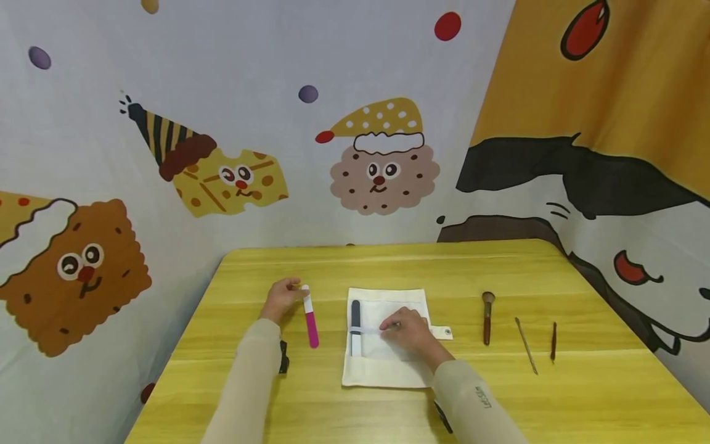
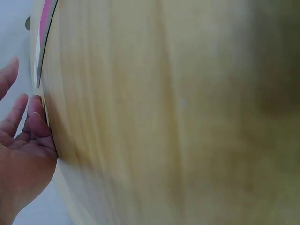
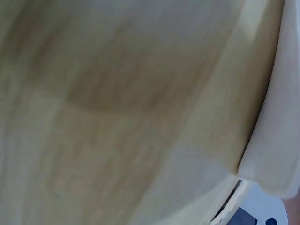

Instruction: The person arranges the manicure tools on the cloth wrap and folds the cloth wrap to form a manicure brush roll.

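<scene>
My left hand (image 1: 281, 298) is at the white end of a flat pink-and-white stick (image 1: 312, 327), shaped like a nail file, on the table. In the left wrist view, its fingers (image 2: 40, 124) are loosely bent, just beyond the white tip. An unfolded white fabric pouch (image 1: 385, 373) lies in the middle, with a dark-and-white stick (image 1: 356, 313) of similar shape tucked upright into its left side. My right hand (image 1: 407, 330), over the pouch, pinches a pale strip (image 1: 367, 331) that crosses this stick. The right fingertips partly hide the strip's end.
Right of the pouch lie a brush (image 1: 487, 317) with a brown handle, a thin metal tool (image 1: 526, 345) and a small dark tool (image 1: 553, 342). A snap tab (image 1: 442, 333) sticks out from the pouch's right edge. Behind the yellow wooden table (image 1: 444, 265) hangs a cartoon-printed cloth (image 1: 249, 74).
</scene>
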The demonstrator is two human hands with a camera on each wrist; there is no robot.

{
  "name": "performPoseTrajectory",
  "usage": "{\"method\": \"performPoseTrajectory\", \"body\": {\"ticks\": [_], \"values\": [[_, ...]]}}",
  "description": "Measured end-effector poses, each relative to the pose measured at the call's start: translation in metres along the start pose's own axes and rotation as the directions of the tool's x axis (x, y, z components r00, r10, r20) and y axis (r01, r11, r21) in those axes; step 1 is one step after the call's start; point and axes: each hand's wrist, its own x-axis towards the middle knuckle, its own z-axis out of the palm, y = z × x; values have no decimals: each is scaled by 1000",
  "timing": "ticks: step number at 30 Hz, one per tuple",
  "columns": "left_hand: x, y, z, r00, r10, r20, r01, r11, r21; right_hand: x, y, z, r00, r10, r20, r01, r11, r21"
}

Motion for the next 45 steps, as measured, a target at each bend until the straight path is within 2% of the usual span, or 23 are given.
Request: {"method": "performPoseTrajectory", "body": {"ticks": [10,18,26,31,38,41,45], "values": [[-4,-2,7,1000,23,4,-23,1000,12,-3,6,7,1000,24,-12,-24,1000,12],[-5,-4,11,1000,6,-7,-6,998,63,-5,3,7,1000,21,1,-21,1000,2],[-7,3,7,1000,-21,-2,21,996,81,-1,0,6,999,40,17,-40,999,17],[-5,5,4,999,-24,20,24,999,44,-2,-5,1,998,58,15,-58,998,37],[-3,6,1,999,13,52,-16,999,39,-1,-5,-1,998,66,23,-66,997,31],[-3,9,1,999,26,42,-27,999,18,-1,-5,-2,997,69,26,-70,997,28],[-3,18,2,999,36,16,-35,997,-70,1,-7,-3,995,89,41,-90,995,31]]}}
